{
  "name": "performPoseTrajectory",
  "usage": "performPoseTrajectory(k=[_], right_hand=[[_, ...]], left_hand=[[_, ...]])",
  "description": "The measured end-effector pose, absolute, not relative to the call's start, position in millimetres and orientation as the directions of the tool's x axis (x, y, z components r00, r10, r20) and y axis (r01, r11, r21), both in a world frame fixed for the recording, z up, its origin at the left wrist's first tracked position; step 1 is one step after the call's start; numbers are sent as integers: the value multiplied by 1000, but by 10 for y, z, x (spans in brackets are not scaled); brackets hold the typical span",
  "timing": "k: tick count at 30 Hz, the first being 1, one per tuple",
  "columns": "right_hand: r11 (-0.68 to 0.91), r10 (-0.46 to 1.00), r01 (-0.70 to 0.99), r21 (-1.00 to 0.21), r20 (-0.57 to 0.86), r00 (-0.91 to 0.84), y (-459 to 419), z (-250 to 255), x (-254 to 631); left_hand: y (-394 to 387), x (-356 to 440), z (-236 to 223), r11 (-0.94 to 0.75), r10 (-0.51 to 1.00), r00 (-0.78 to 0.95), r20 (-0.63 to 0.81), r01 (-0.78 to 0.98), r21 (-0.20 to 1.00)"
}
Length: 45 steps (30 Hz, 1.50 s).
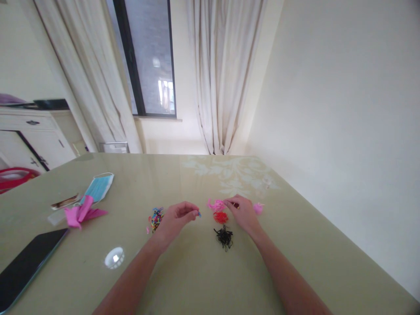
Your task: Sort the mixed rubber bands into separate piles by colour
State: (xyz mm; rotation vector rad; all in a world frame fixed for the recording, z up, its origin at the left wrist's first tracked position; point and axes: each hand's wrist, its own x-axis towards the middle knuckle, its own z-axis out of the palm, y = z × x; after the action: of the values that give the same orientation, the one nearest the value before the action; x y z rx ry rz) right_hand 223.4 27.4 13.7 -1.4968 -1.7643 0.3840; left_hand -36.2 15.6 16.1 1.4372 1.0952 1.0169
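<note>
My left hand (179, 217) is closed in a pinch, with small blue rubber bands (199, 214) showing at its fingertips. Beside that hand, on its left, lies a mixed heap of colourful small rubber bands (156, 217). My right hand (242, 211) has its fingers pinched together at the edge of a pink heap of bands (215, 205); what they hold is too small to make out. Nearer to me are a red heap (220, 217) and a black heap of bands (224, 237). Past my right hand a lighter pink heap (258, 208) is partly hidden.
On the left of the glossy table (183, 280) lie a dark phone (31, 267), a folded pink paper piece (84, 213), a blue face mask (98, 187) and a slim brownish item (64, 201). A wall (348, 131) borders the table's right side.
</note>
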Motion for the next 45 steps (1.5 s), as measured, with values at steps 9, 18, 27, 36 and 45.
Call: performPoseTrajectory(k=[9, 18, 27, 36, 45], right_hand=[[332, 934, 289, -898, 271, -231, -84, 209, 1866], [318, 946, 162, -934, 299, -128, -119, 378, 1984], [375, 927, 137, -917, 370, -59, -160, 497, 2091], [391, 920, 143, -909, 387, -58, -143, 456, 2130], [270, 960, 350, -897, 278, -27, 52, 349, 2356]], left_hand=[[2, -185, 216, -33, 959, 280, 45, -48, 998], [151, -524, 183, -234, 972, 147, 183, 657, 717], [288, -794, 55, -56, 998, 46, 41, 960, 274], [297, -766, 43, -76, 985, 28, 173, 956, 283], [342, -787, 24, -66, 977, -47, 207, 861, 504]])
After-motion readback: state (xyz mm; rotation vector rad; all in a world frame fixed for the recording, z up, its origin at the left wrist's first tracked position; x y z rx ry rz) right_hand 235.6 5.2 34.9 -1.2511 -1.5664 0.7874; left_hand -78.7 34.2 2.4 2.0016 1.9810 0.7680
